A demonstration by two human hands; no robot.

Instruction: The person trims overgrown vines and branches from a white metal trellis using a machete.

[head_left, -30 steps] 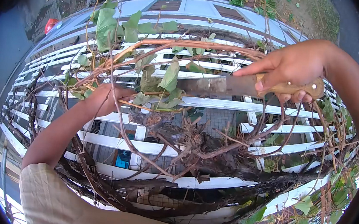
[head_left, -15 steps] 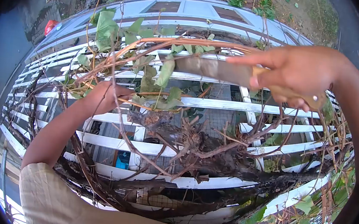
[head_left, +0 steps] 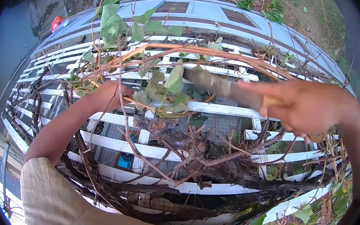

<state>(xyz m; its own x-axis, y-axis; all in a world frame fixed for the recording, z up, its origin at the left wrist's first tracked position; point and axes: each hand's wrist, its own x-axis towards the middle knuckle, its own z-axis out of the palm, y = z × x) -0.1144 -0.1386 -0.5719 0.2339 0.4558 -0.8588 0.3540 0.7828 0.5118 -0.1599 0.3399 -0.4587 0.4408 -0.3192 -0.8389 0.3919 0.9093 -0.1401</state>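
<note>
My right hand (head_left: 313,106) is wrapped round the wooden handle of a wide-bladed knife (head_left: 217,85), with the index finger stretched along the blade. The blade is smeared by motion and points left, below a bundle of long brown vines (head_left: 212,52). My left hand (head_left: 111,95) is closed round a thin leafy vine stem (head_left: 139,104), its fingertips partly hidden by leaves. A pale green leaf (head_left: 175,80) hangs between the hands, close to the blade's tip. Under them lies a thick, cut-ended trunk (head_left: 157,127) with rough bark and short stubs.
White slats (head_left: 228,110) form a trellis beneath the vines, with gaps showing a wire grid below. A thin bare stem (head_left: 123,115) runs past my left hand. Dark twisted branches (head_left: 91,177) cross near my body. A pale blue wall (head_left: 202,10) and a red bag (head_left: 57,23) stand beyond.
My right hand and the knife have dropped lower and a little to the right, away from the long vine bundle. The left hand keeps its grip on the stem. The view has shifted slightly.
</note>
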